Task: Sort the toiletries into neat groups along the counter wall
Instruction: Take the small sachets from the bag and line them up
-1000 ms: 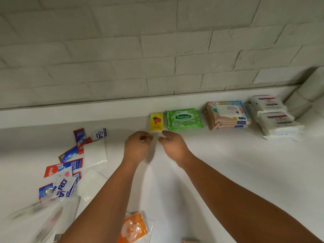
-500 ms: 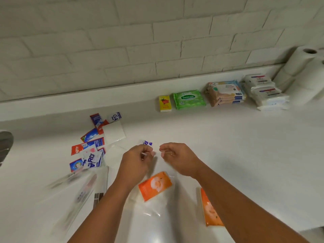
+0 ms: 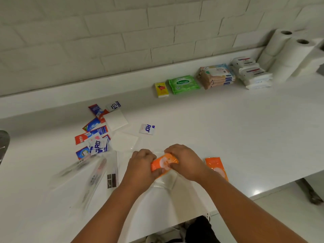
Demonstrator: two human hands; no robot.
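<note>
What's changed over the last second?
The left grip and right grip pulled back from the yellow pack; the left let go of the white sachet onto the counter, then both took hold of the orange pack. Unmoved: yellow pack, green wipes, sachet pile.

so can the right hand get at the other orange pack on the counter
Probably, once freed: the right hand grips the held orange pack with the left hand, but the second orange pack lies uncovered just beside its wrist.

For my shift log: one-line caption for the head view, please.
Left hand and right hand hold an orange packet; wipe packs line the wall behind.
</note>
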